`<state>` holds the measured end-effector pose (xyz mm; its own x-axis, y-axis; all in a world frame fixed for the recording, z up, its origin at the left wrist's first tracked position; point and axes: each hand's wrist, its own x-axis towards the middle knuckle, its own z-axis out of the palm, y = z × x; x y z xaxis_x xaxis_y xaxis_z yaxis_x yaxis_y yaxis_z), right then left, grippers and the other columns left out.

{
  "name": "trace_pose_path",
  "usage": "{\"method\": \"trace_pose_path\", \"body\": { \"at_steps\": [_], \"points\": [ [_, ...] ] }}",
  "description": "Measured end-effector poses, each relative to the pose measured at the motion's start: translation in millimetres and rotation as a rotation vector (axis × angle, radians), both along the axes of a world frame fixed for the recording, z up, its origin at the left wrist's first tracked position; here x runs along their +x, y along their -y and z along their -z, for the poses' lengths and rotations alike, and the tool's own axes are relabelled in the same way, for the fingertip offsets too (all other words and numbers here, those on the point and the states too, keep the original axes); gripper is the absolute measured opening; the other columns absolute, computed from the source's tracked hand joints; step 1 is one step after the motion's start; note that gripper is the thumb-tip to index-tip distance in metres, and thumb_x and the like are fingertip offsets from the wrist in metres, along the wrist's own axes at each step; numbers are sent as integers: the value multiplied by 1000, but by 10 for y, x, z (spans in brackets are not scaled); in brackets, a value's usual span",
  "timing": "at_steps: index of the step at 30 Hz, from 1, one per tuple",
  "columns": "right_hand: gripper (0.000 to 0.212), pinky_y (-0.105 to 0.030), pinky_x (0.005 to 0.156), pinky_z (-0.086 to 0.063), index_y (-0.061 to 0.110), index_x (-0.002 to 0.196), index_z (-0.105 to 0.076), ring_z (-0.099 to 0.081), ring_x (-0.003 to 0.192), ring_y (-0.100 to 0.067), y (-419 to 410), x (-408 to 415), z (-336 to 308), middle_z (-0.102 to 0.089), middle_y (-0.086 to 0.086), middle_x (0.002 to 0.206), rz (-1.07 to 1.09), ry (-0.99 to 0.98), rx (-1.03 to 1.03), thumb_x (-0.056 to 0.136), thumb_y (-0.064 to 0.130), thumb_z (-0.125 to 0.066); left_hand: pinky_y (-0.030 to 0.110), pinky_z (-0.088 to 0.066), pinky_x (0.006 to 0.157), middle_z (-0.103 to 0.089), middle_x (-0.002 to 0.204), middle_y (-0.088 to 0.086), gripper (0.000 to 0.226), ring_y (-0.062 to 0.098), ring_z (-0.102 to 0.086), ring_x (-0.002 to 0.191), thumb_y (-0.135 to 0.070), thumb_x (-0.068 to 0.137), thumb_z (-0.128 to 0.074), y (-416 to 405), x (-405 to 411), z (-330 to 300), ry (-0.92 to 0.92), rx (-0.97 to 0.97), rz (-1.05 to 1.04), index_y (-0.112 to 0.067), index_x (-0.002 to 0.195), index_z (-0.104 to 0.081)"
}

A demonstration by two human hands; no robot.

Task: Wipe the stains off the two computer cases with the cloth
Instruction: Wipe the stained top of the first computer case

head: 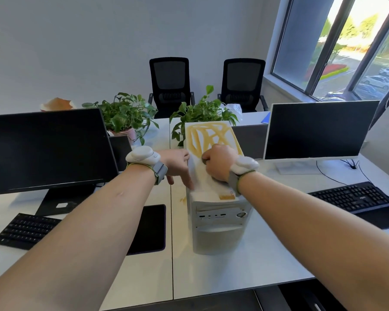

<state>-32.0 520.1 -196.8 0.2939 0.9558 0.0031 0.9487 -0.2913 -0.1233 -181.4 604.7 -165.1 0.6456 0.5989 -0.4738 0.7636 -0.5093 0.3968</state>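
The right hand point(217, 162) was curled into a closed grip on top of the white computer case point(218, 212), bunched over a pale cloth point(208, 179) that lay against the case's top panel; how much cloth it held could not be told. The left hand point(177, 166) rested on the case's left top edge, fingers fairly straight and pointing down the side, bracing it with no grip on anything. Yellow-orange stains point(211, 136) covered the far half of the top, beyond both hands. The case stood upright in the middle of the white surface point(245, 272), between a black monitor point(47, 149) on the left and a white-framed monitor point(319, 129) on the right. Two potted plants point(126, 115) stood behind it.
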Motion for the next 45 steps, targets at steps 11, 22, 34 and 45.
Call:
{"method": "trace_pose_path", "body": {
  "at_steps": [11, 22, 34, 45],
  "points": [
    [30, -36, 88, -56, 32, 112, -78, -63, 97, -21, 547, 297, -84, -68, 8, 105, -69, -42, -69, 95, 25, -55, 15, -44, 38, -49, 144, 7, 55, 31, -76, 95, 2, 95, -41, 39, 43, -13, -75, 100, 22, -8, 149, -36],
    [28, -36, 81, -46, 21, 115, -58, -57, 102, -29, 220, 108, 2, -51, -3, 114, 41, -129, 45, 95, 40, -63, 50, -63, 82, -57, 122, 14, 40, 34, -76, 89, -5, 100, -34, 93, 79, -57, -119, 161, 11, -10, 140, -42],
    [21, -32, 81, -47, 28, 110, -61, -57, 98, -23, 299, 3, 64, -55, 2, 104, 31, 20, -16, 94, 18, -52, 42, -62, 72, -52, 95, 8, 37, 34, -75, 85, -3, 97, -34, 119, 94, -67, -153, 198, 27, -8, 132, -44],
    [29, -34, 84, -52, 15, 109, -70, -54, 105, -23, 509, 326, 106, -60, -3, 111, 155, -80, 77, 104, 19, -42, 28, -50, 60, -64, 98, 9, 46, 24, -67, 70, -37, 91, -70, 170, 241, -138, -230, 264, 44, -8, 123, -56]
  ]
}}
